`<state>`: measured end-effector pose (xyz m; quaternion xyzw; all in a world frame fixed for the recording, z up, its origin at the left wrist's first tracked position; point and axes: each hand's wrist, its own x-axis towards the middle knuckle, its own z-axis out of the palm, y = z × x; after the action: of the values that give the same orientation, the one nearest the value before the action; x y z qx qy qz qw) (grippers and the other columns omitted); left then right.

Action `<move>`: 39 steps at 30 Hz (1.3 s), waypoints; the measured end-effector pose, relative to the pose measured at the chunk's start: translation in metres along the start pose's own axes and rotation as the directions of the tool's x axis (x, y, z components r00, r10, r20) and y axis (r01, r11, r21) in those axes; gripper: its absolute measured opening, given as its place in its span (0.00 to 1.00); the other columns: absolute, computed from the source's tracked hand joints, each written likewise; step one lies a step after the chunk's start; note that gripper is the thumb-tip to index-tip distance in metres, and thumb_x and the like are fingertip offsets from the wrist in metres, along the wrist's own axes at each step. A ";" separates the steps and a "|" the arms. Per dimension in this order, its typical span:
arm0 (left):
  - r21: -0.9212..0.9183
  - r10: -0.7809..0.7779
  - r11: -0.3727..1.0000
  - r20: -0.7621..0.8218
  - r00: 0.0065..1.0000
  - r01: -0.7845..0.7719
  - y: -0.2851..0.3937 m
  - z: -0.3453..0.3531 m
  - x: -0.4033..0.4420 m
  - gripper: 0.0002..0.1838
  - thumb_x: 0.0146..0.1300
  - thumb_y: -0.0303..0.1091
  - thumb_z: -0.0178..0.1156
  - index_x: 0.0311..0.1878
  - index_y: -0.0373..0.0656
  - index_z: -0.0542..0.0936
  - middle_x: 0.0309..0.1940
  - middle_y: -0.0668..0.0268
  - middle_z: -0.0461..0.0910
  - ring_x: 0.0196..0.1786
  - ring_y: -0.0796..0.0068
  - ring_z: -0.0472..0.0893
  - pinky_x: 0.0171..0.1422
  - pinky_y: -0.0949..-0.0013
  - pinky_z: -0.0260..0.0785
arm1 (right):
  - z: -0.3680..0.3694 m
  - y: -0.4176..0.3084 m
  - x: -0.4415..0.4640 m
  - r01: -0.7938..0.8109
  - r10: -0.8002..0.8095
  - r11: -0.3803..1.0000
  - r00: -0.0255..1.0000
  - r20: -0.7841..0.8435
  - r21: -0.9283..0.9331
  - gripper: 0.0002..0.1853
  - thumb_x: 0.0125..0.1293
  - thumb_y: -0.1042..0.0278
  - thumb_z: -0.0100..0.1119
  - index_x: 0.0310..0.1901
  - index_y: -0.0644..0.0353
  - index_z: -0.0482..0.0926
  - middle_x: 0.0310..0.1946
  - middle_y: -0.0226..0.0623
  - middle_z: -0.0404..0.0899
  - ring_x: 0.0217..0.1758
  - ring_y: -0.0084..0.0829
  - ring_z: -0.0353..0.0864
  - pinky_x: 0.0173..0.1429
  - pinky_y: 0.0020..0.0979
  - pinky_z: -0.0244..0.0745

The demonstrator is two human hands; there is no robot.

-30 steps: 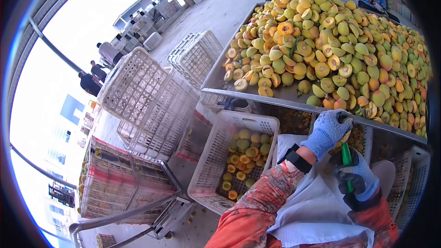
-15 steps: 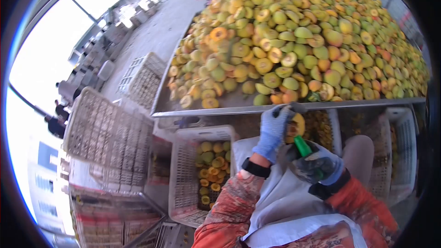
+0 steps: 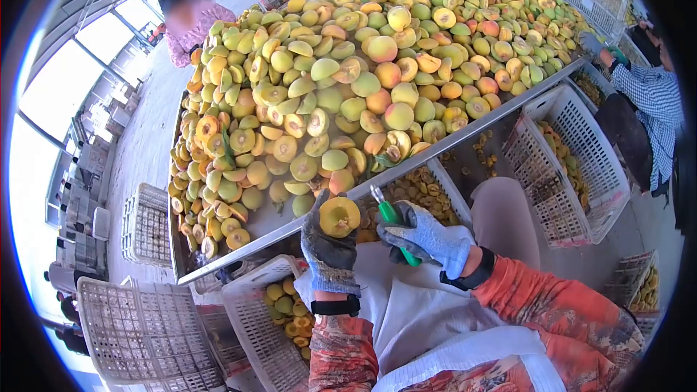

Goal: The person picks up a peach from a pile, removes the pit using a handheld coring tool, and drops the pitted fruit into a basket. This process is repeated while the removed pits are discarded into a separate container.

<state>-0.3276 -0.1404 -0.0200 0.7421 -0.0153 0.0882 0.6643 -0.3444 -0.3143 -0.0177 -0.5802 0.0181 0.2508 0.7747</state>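
Observation:
My left hand (image 3: 328, 250), in a blue and dark-coated glove, holds a halved yellow fruit (image 3: 339, 217) with its cut face up and a hollow in the middle. In my gloved right hand (image 3: 428, 238) is a green-handled tool (image 3: 393, 221); its metal tip points up and away, a little right of the fruit. Both hands are over my lap, near the front edge of a metal table (image 3: 290, 228). Whole and halved fruits (image 3: 319, 94) are heaped on that table.
Below the table edge stands a crate (image 3: 446, 189) of small pieces. A crate of halves (image 3: 250, 312) is at left, another crate (image 3: 534, 181) at right. Stacked crates (image 3: 141, 327) fill the lower left. One person (image 3: 192, 25) is at upper left, another (image 3: 650, 101) at right.
The view has swung to the right. My left hand has turned, so the halved fruit now shows its cut face. The tool in my right hand has come apart from the fruit, its tip now visible.

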 end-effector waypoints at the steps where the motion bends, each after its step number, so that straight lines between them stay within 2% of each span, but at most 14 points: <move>1: -0.108 -0.053 0.993 0.024 0.998 0.056 0.001 0.003 0.000 0.29 0.61 0.46 0.50 0.61 0.38 0.65 0.56 0.56 0.70 0.55 0.59 0.72 0.53 0.58 0.72 | 0.005 -0.001 0.003 0.001 -0.001 1.000 1.000 -0.007 0.004 0.14 0.61 0.63 0.60 0.45 0.58 0.69 0.31 0.27 0.74 0.27 0.17 0.74 0.23 0.21 0.70; 2: -0.106 -0.056 0.993 0.034 0.998 0.059 0.004 0.007 -0.001 0.29 0.61 0.46 0.50 0.61 0.38 0.65 0.56 0.56 0.70 0.55 0.59 0.72 0.53 0.58 0.72 | 0.012 -0.003 0.004 -0.029 0.030 0.999 0.999 -0.035 0.041 0.16 0.60 0.61 0.61 0.45 0.58 0.70 0.31 0.27 0.74 0.26 0.17 0.73 0.23 0.21 0.70; 4: -0.764 -0.232 0.604 0.106 0.967 0.228 0.010 0.016 -0.006 0.31 0.58 0.44 0.53 0.62 0.37 0.64 0.58 0.55 0.68 0.57 0.59 0.71 0.57 0.58 0.69 | 0.020 -0.013 0.003 -0.114 0.125 0.984 0.989 -0.076 0.135 0.18 0.57 0.56 0.64 0.42 0.56 0.72 0.31 0.27 0.75 0.27 0.16 0.74 0.22 0.21 0.70; 9: -0.727 -0.216 0.649 0.106 0.971 0.224 0.017 0.029 -0.018 0.31 0.57 0.44 0.54 0.61 0.35 0.65 0.56 0.54 0.70 0.57 0.60 0.72 0.58 0.62 0.68 | 0.022 0.009 0.018 0.153 -0.124 0.920 0.987 -0.103 0.362 0.17 0.57 0.63 0.65 0.45 0.57 0.72 0.35 0.28 0.76 0.30 0.17 0.76 0.21 0.21 0.71; 11: -0.519 -0.410 0.757 0.098 0.907 0.398 0.008 0.020 -0.015 0.25 0.62 0.40 0.51 0.59 0.34 0.66 0.53 0.54 0.72 0.48 0.62 0.76 0.49 0.66 0.72 | 0.020 -0.009 0.007 -0.010 0.018 0.992 0.998 -0.060 0.125 0.17 0.57 0.69 0.63 0.47 0.59 0.72 0.36 0.28 0.76 0.30 0.18 0.76 0.22 0.22 0.72; 15: -0.715 -0.343 0.638 0.068 0.937 0.285 0.007 0.009 -0.009 0.25 0.64 0.41 0.50 0.59 0.35 0.65 0.46 0.57 0.76 0.38 0.68 0.78 0.32 0.70 0.73 | 0.012 -0.017 0.001 0.122 -0.159 0.944 0.982 0.099 0.305 0.16 0.57 0.72 0.62 0.46 0.60 0.71 0.37 0.28 0.76 0.30 0.18 0.76 0.21 0.22 0.72; 17: -0.706 -0.312 0.622 0.174 0.934 0.339 0.009 -0.008 -0.008 0.26 0.64 0.43 0.49 0.59 0.35 0.64 0.47 0.56 0.75 0.43 0.62 0.78 0.39 0.66 0.74 | -0.001 -0.024 0.001 0.122 -0.125 0.991 0.990 -0.068 -0.047 0.17 0.57 0.72 0.61 0.49 0.60 0.70 0.36 0.29 0.76 0.30 0.19 0.77 0.21 0.21 0.71; 21: -0.847 -0.384 0.469 0.061 0.921 0.252 0.028 -0.003 -0.010 0.32 0.61 0.50 0.51 0.60 0.34 0.62 0.52 0.52 0.71 0.54 0.53 0.73 0.50 0.59 0.72 | -0.020 -0.038 0.003 -0.088 0.100 0.993 0.982 -0.162 0.080 0.14 0.59 0.79 0.56 0.47 0.59 0.71 0.33 0.25 0.71 0.35 0.17 0.73 0.35 0.16 0.70; 25: -0.883 -0.462 0.366 0.100 0.881 0.292 0.007 -0.006 -0.013 0.33 0.62 0.50 0.49 0.60 0.31 0.61 0.53 0.49 0.70 0.56 0.53 0.71 0.55 0.57 0.70 | 0.002 -0.014 -0.012 0.177 -0.173 0.978 0.984 -0.042 0.114 0.13 0.60 0.71 0.57 0.46 0.60 0.71 0.32 0.28 0.74 0.31 0.25 0.77 0.35 0.24 0.72; 27: -0.898 -0.434 0.310 0.159 0.887 0.312 -0.005 -0.007 -0.014 0.32 0.63 0.49 0.48 0.60 0.31 0.61 0.53 0.48 0.70 0.56 0.53 0.71 0.57 0.57 0.69 | 0.018 -0.009 -0.021 0.355 -0.428 0.562 0.898 0.105 -0.747 0.15 0.58 0.70 0.58 0.46 0.59 0.70 0.30 0.36 0.79 0.24 0.36 0.79 0.30 0.34 0.74; 30: -0.809 -0.310 0.550 0.034 0.950 0.208 -0.003 0.006 -0.015 0.19 0.65 0.44 0.49 0.51 0.40 0.71 0.47 0.56 0.75 0.48 0.60 0.76 0.54 0.57 0.70 | 0.032 0.005 -0.020 0.302 -0.550 0.152 0.817 0.174 -0.941 0.16 0.56 0.66 0.57 0.45 0.60 0.69 0.29 0.44 0.77 0.26 0.42 0.79 0.30 0.37 0.74; 33: -0.854 -0.283 0.481 0.062 0.957 0.198 0.009 0.014 -0.017 0.22 0.68 0.42 0.44 0.58 0.35 0.67 0.46 0.53 0.73 0.47 0.63 0.75 0.52 0.61 0.71 | 0.039 0.009 -0.017 0.178 -0.497 -0.091 0.845 0.199 -0.980 0.19 0.57 0.67 0.51 0.51 0.60 0.69 0.28 0.36 0.75 0.26 0.34 0.78 0.27 0.32 0.71; 37: -0.761 -0.185 0.640 -0.016 0.983 0.108 0.003 0.018 -0.026 0.23 0.68 0.44 0.45 0.58 0.37 0.67 0.45 0.56 0.74 0.45 0.65 0.75 0.50 0.62 0.71 | 0.048 0.016 -0.023 0.125 -0.489 -0.322 0.827 0.278 -0.938 0.21 0.56 0.68 0.51 0.53 0.61 0.67 0.28 0.35 0.74 0.26 0.30 0.78 0.27 0.30 0.72; 39: -0.858 -0.389 0.455 0.051 0.920 0.240 0.022 0.016 -0.035 0.21 0.67 0.40 0.47 0.58 0.38 0.67 0.46 0.57 0.74 0.46 0.66 0.75 0.50 0.65 0.71 | 0.049 0.025 -0.023 0.200 -0.482 -0.269 0.819 0.312 -0.942 0.22 0.56 0.67 0.51 0.53 0.63 0.67 0.27 0.39 0.75 0.24 0.36 0.77 0.25 0.34 0.71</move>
<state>-0.3636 -0.1619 -0.0055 0.3023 0.1320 0.0009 0.9440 -0.3878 -0.2730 -0.0168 -0.9514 -0.2681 -0.1131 0.1010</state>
